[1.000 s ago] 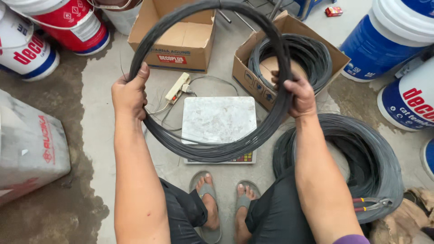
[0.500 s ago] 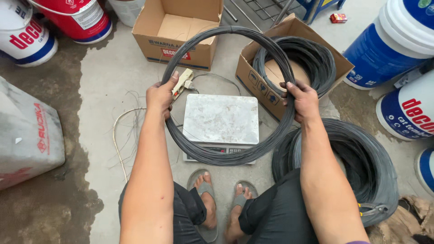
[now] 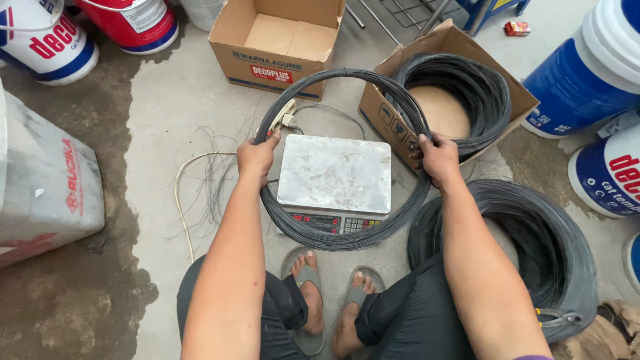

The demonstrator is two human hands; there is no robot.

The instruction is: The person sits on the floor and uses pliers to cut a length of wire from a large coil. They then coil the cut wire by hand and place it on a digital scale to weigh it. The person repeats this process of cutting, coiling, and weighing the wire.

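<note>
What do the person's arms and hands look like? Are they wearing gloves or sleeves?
No gloves: the left hand and right hand are both bare, with no rings or watch in sight. The forearms are bare too. Only a sliver of purple sleeve shows at the right arm's bottom edge.

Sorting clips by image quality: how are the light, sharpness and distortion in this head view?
Head view: soft, even daylight with no hard shadows; the wire coil, left hand and right hand look sharp; the scale top shows dull sheen, no glare; the buckets at the edges bow from wide-angle distortion.
</note>
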